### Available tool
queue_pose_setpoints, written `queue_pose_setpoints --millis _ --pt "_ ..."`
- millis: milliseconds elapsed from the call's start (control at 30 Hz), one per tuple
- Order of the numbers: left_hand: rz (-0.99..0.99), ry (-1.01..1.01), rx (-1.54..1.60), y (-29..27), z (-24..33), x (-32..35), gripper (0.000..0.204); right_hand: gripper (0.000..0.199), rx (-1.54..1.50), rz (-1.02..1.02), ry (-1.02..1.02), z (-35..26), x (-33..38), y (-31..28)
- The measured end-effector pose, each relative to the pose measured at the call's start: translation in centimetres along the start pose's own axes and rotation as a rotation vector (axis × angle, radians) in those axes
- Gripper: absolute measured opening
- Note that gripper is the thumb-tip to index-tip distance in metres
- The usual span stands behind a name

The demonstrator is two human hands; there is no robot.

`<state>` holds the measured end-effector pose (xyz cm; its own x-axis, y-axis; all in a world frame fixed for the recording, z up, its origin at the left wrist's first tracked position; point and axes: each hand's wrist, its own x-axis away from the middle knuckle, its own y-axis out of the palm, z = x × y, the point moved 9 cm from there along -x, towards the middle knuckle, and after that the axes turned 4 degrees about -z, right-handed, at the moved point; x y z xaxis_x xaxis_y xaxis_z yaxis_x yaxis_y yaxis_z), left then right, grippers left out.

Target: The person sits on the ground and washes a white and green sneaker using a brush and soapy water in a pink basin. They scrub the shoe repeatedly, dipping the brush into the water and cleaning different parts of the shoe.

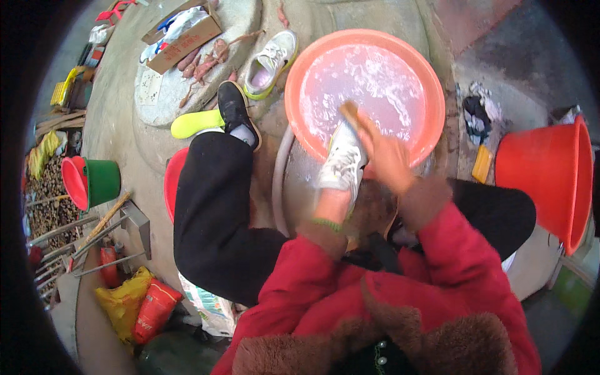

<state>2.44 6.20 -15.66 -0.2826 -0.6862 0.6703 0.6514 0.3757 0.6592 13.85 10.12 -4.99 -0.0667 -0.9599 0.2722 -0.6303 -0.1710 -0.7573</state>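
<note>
Hands met closely at a white lace-up sneaker (pixel 345 156): the left hand (pixel 334 201) reached into its ankle opening, fingers hidden, so how far they were spread could not be told. Curled closed, the right hand (pixel 389 157) gripped a wooden-backed brush (pixel 350 112) against the toe. The sneaker would probably handle as light, its upper soft and pliable, its sole stiffer; if wet and soapy, it would likely be slippery, though hardly fragile. Bracing it from inside, or pinching the sole's edges near the heel, seemed the surest hold. It lay directly ahead of the left wrist and just left of the right hand, toe pointing away over the near rim of an orange basin (pixel 435 119) of sudsy water. Another sneaker (pixel 272 59) rested beyond the hands, to their left.
</note>
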Motion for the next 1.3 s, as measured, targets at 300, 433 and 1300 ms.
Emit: queue_pose_setpoints --millis 300,433,1300 --pt "-0.057 0.055 -0.019 -0.5 0.6 -0.3 0.029 0.053 0.064 0.005 -0.028 1.9 0.3 1.3" --pt "-0.091 0.04 -0.04 -0.3 0.3 0.0 0.03 0.06 -0.354 0.308 -0.236 5.2 -3.2 -2.3" --pt "-0.207 -0.019 -0.181 4.3 -1.1 1.4 0.044 0.069 -1.656 -0.617 0.276 4.6 2.2 4.4"
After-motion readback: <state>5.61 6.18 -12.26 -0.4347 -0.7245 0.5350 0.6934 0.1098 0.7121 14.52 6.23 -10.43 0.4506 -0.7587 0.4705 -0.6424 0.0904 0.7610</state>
